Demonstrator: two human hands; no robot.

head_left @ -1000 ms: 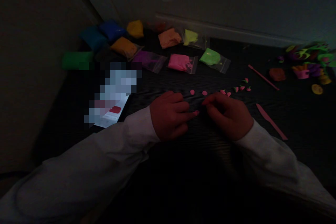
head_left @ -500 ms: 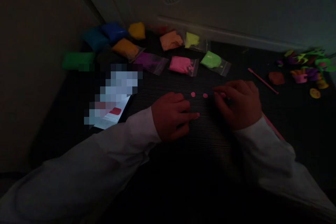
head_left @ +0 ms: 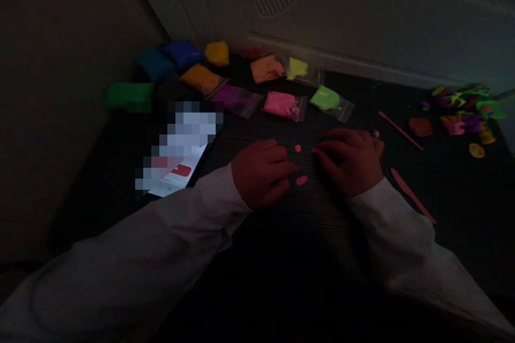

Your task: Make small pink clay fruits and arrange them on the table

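My right hand (head_left: 351, 162) pinches a small pink clay disc (head_left: 315, 150) between thumb and forefinger at the tabletop. A second pink disc lies alone (head_left: 298, 148) to its left. My left hand (head_left: 263, 174) has its forefinger stretched out and the other fingers loosely bent, with nothing seen in it. Just below that fingertip, overlapping pink discs (head_left: 301, 180) lie on the dark table (head_left: 281, 236). Partly behind my right hand's knuckles shows a small pink and green piece (head_left: 375, 133). A pink plastic knife (head_left: 413, 196) lies beside my right wrist.
Bags of coloured clay, including a pink one (head_left: 281, 104) and a light green one (head_left: 325, 97), line the back. A lit phone (head_left: 173, 179) lies at left. At right are a thin pink tool (head_left: 401, 130), a reddish-brown lump (head_left: 420, 127) and small clay models (head_left: 454, 124).
My right hand has moved left onto a disc that lay loose. My left forefinger has lifted off the pink piece beneath it, uncovering the overlapping discs. The view has shifted slightly.
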